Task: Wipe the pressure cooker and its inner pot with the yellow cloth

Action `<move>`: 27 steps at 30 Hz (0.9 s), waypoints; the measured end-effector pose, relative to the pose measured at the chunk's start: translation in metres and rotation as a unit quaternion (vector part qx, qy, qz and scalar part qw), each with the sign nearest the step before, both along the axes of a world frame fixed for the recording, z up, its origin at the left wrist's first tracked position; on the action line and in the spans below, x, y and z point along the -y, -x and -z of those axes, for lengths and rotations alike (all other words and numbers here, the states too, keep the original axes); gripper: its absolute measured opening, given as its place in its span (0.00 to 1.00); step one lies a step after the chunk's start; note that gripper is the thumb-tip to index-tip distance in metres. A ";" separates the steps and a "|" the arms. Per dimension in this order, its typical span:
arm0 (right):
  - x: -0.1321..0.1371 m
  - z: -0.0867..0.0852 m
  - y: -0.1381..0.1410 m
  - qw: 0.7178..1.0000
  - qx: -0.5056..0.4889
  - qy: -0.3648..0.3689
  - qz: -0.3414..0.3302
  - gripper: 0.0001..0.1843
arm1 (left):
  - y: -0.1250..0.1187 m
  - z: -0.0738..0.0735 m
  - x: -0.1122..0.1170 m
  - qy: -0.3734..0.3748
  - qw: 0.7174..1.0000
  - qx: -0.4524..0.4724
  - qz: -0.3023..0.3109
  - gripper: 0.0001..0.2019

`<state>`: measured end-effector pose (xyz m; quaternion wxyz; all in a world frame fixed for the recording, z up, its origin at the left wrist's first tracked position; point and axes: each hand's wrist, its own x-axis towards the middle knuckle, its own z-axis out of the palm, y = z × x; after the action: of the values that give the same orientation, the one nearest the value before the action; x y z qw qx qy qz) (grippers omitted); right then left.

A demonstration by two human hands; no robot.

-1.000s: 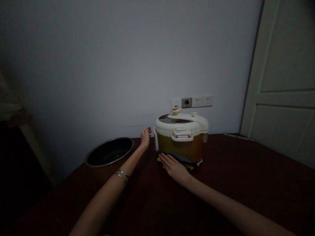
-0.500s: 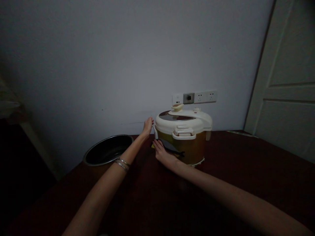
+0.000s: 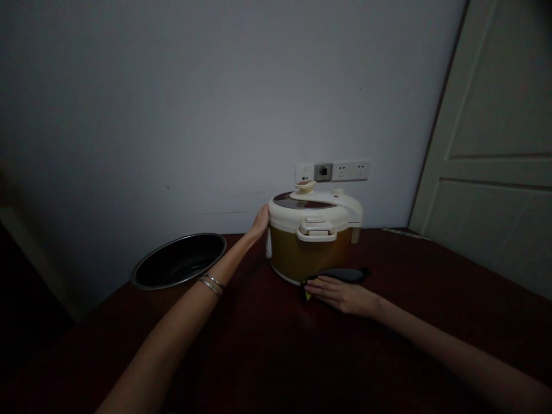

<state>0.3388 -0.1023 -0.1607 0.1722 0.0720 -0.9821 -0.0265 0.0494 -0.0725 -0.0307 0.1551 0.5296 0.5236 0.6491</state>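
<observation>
A white-lidded electric pressure cooker [image 3: 310, 250] with a gold-brown body stands upright on the dark red table. My left hand [image 3: 260, 221] touches the upper left side of the cooker, its fingers mostly hidden behind the edge. Low in front of the cooker, my right hand [image 3: 338, 293] is closed on a grey cleaning cloth [image 3: 347, 275] with yellow and black parts. The cloth lies bunched under and behind the fingers, near the cooker's base and the tabletop. An oval dark inner pot [image 3: 172, 263] with a metal rim sits left of my left forearm.
The table [image 3: 267, 345] reaches back to a pale wall [image 3: 194, 115]. Behind the cooker, a row of sockets [image 3: 351, 171] is set in the wall. A panelled door [image 3: 495, 126] stands at the right. Dark shapes at far left are hard to make out.
My right hand has moved the cloth from the cooker's left front side down and right to its base. My left hand has come up against the cooker's side. The view has shifted slightly.
</observation>
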 end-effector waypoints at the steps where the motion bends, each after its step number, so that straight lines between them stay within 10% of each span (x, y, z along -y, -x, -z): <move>1: 0.002 0.000 0.011 0.995 -0.007 0.094 -0.014 0.27 | -0.002 0.001 -0.001 -0.001 1.000 -0.004 -0.003 0.16; 3: 0.009 0.003 0.046 0.933 -0.049 0.353 -0.044 0.27 | -0.004 0.002 -0.001 0.000 1.000 -0.017 -0.011 0.17; 5: 0.018 0.007 0.089 0.753 -0.132 0.643 -0.050 0.25 | -0.005 0.001 0.000 0.003 0.999 -0.032 -0.025 0.18; 6: 0.021 0.010 0.108 0.734 -0.151 0.661 -0.049 0.25 | -0.005 -0.001 0.002 0.006 0.999 -0.040 -0.034 0.18; 11: 0.020 0.012 0.138 0.820 -0.152 0.549 -0.063 0.28 | -0.010 -0.022 0.008 -0.001 0.993 -0.082 -0.087 0.18; 15: 0.005 0.004 0.067 0.904 -0.082 0.412 -0.079 0.23 | -0.022 -0.036 0.012 -0.036 0.987 -0.099 -0.123 0.18; 17: -0.002 -0.001 0.023 0.983 -0.036 0.168 -0.062 0.23 | -0.028 -0.038 0.015 -0.056 0.982 -0.127 -0.129 0.20; 21: -0.012 -0.006 -0.037 0.996 -0.081 -0.038 0.004 0.22 | -0.031 -0.029 0.020 -0.115 0.965 -0.200 -0.122 0.20; 27: -0.023 0.008 -0.064 0.976 -0.199 0.050 0.075 0.23 | -0.024 -0.013 0.024 -0.134 0.961 -0.214 -0.110 0.21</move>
<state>0.4029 -0.0793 -0.1688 0.3648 -0.0175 -0.9309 -0.0041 0.0731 -0.0964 -0.0174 -0.1054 0.6111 0.5076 0.5981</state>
